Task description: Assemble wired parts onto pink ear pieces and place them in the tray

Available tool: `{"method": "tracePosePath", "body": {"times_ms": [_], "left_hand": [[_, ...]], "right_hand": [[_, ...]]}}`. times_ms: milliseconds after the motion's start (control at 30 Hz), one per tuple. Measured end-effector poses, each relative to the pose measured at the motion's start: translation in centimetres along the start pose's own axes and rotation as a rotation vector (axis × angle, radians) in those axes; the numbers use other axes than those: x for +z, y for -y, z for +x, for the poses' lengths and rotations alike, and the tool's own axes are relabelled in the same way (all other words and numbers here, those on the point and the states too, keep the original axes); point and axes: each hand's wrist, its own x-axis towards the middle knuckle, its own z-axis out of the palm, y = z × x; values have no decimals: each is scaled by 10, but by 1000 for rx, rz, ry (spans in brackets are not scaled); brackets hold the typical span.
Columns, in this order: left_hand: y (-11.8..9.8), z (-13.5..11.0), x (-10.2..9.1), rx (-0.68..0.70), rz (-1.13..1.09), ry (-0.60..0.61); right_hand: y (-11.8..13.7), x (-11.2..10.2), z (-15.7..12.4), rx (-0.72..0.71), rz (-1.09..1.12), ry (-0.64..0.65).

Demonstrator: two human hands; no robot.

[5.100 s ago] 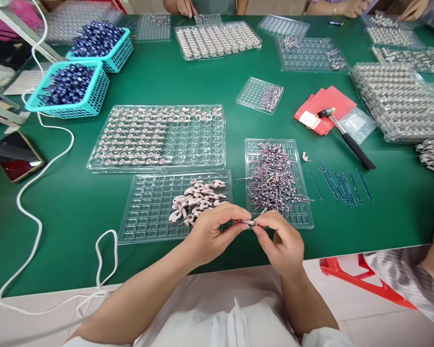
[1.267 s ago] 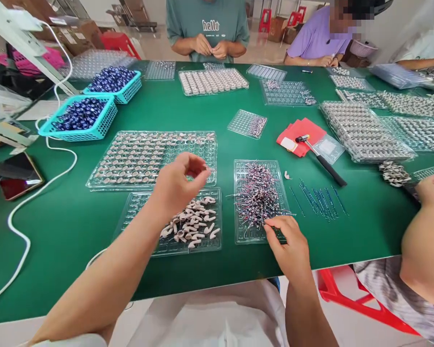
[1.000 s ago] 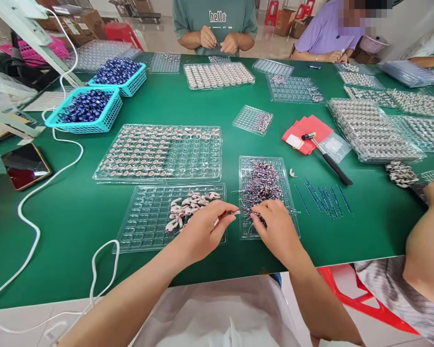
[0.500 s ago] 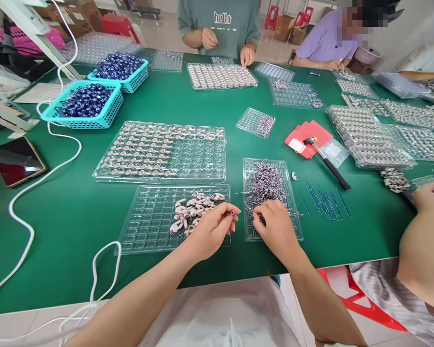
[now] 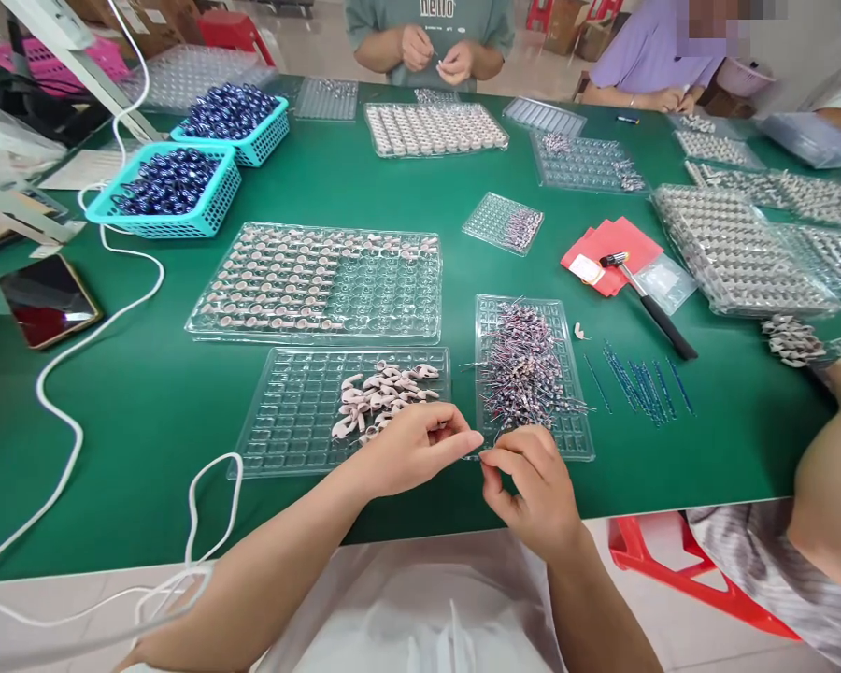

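My left hand is closed, thumb and fingers pinched on what looks like an earbud shell, mostly hidden by the fingers. Beside it my right hand pinches a small part with thin wires, its fingertips nearly touching the left ones. Under and behind my left hand, a pile of pale earbud shells lies in a clear plastic tray. Just beyond my right hand, a heap of small wired parts fills another clear tray.
Farther off stands a partly filled tray of shells. Blue baskets of dark shiny pieces and a phone are at left. A hammer, red packets and thin blue rods lie right. Co-workers sit opposite and at right.
My right hand has drawn back from the wired heap towards me and met my left hand, which has shifted right and down. The person opposite has brought both hands together.
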Motion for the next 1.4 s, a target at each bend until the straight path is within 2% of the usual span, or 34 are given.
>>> {"method": "tracePosePath", "body": {"times_ms": [167,367,633,967,1200,1400], "left_hand": [[-3,-5,0,47,76,8],[-2,-7,-4,54,-10,17],[0,-7,3,68,-49,-57],[-3,-7,10,60,-34,-106],[-3,-7,6,114,-61,-65],[-5,-5,4,30,-128,-7]], "right_hand": [[0,-3,0,-64,-117,-26],[0,0,3,-93,-143,-88],[6,2,5,12,19,-131],[1,14,2,90,5,-129],[0,14,1,150,211,-128],[-3,15,0,213,368,-109]]}}
